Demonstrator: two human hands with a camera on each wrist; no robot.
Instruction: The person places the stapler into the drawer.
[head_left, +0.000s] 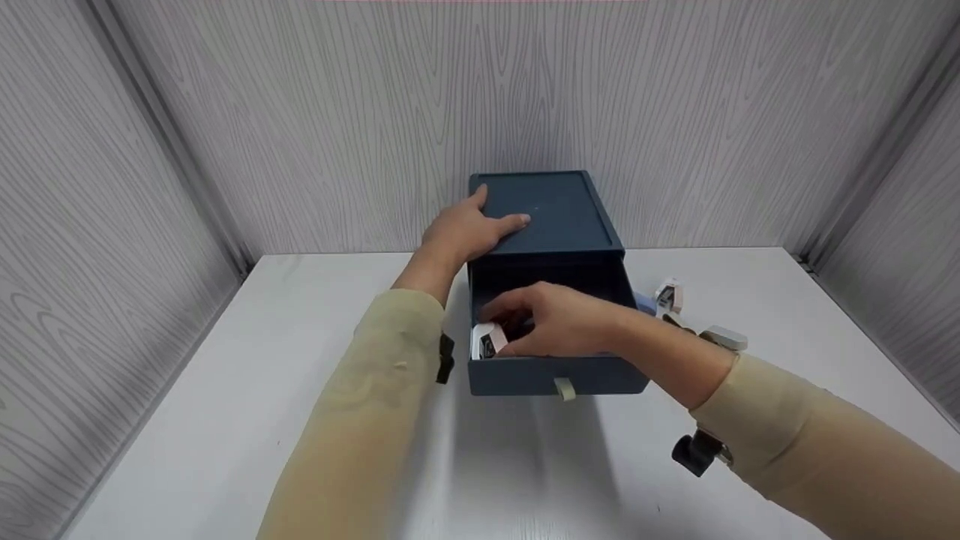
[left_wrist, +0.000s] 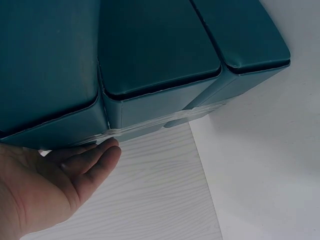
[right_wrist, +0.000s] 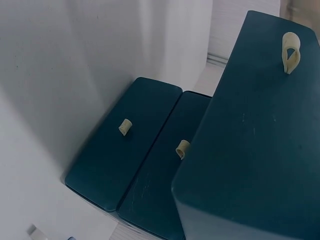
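Head view is showing a white counter (head_left: 225,390) carrying a dark blue drawer box (head_left: 551,217) at frame centre, its top drawer (head_left: 555,379) standing pulled out toward the lower edge. Left hand (head_left: 469,229) is lying spread on the box top, while right hand (head_left: 555,319) is reaching inside the drawer, fingers curling round a small white object (head_left: 486,343).

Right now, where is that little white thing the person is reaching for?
In the head view, the white thing lies inside the open drawer, at its left end, under the right hand, near the drawer's front wall.
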